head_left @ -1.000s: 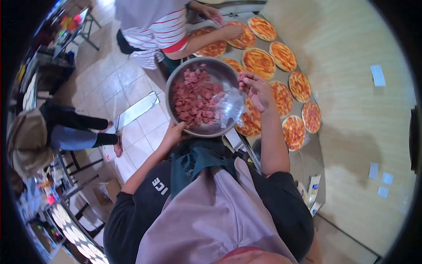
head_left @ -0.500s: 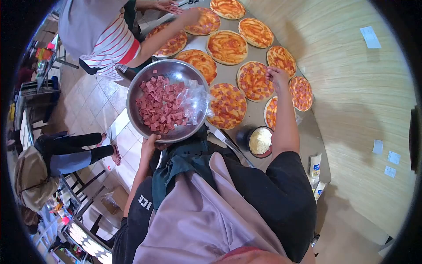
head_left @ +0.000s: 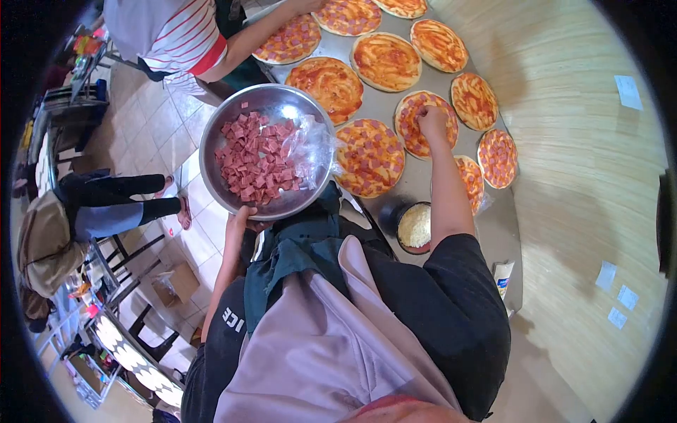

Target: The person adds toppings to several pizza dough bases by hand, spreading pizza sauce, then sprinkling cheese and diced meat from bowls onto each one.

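My left hand (head_left: 242, 218) grips the near rim of a steel mixing bowl (head_left: 211, 180), held level at my left. Inside lie many small pink squares of sliced meat (head_left: 257, 158) and a crumpled clear plastic bag (head_left: 310, 148). My right hand (head_left: 433, 121), fingers bent together and pointing down, is over a sauced pizza (head_left: 411, 134) dotted with meat pieces. Whatever the fingertips hold is hidden. Nearer me lies another pizza (head_left: 370, 158) with meat squares, and my right forearm partly covers a smaller one (head_left: 469, 180).
More pizza bases with sauce (head_left: 386, 62) cover the table (head_left: 416, 176). A dark tub of grated cheese (head_left: 415, 227) stands near my right elbow. Across the bowl, a co-worker in a striped sleeve (head_left: 190, 39) reaches over the far pizzas. The wooden wall (head_left: 564, 176) borders the right.
My right hand has moved from the pizza's right edge to over its middle, fingers lower. The view has shifted slightly. The co-worker's arm now reaches toward the top edge.
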A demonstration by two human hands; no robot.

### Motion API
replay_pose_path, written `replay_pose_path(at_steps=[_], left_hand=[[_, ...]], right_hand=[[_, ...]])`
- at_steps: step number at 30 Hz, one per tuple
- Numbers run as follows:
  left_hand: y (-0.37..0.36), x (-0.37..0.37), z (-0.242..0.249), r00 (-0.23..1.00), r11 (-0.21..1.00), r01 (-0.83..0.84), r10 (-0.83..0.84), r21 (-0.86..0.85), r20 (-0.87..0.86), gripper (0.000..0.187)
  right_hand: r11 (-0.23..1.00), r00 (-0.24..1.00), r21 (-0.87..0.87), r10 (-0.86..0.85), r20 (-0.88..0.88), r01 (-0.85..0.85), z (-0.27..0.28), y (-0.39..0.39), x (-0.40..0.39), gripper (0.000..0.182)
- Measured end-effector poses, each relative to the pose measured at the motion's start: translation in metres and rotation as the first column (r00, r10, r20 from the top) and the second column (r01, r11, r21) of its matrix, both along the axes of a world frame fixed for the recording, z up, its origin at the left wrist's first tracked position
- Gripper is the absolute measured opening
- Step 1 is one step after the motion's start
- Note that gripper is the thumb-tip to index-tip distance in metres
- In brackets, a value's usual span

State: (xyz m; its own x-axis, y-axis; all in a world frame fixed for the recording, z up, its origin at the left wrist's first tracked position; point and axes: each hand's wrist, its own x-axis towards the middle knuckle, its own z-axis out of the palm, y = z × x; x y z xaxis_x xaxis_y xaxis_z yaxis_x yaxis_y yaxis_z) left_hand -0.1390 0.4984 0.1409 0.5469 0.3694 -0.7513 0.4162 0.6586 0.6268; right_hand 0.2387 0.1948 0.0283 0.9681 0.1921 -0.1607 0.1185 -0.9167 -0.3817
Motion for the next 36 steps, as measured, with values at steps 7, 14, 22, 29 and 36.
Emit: replay_pose_path(at_steps=[7,14,22,29,36], left_hand=[[0.000,0.001,0.001,1.000,0.999,-0.017,0.017,0.039,0.018,0.033],[0.000,0.003,0.005,0.999,1.000,-0.030,0.030,0.002,-0.025,0.028],[-0.003,0.006,0.011,0.996,0.997,-0.080,0.081,-0.022,0.033,0.030],[0.004,-0.001,0.001,1.000,1.000,0.012,-0.012,-0.008,-0.001,0.035],[-0.001,0.008,0.011,0.999,0.999,-0.041,0.041,0.003,0.024,0.031]], right_hand=[[0.923,0.979,0.346,-0.120,-0.162,0.170,-0.007,-0.018,0.011,0.014],[0.998,0.983,0.068,0.029,-0.180,-0.017,0.015,-0.019,-0.006,0.011],[0.996,0.993,-0.036,0.083,0.085,-0.081,0.005,-0.021,-0.017,0.015],[0.825,0.936,0.473,-0.177,-0.304,0.310,0.001,-0.053,0.005,0.014],[0.852,0.929,0.409,-0.211,-0.303,0.327,-0.012,-0.058,0.027,0.008]])
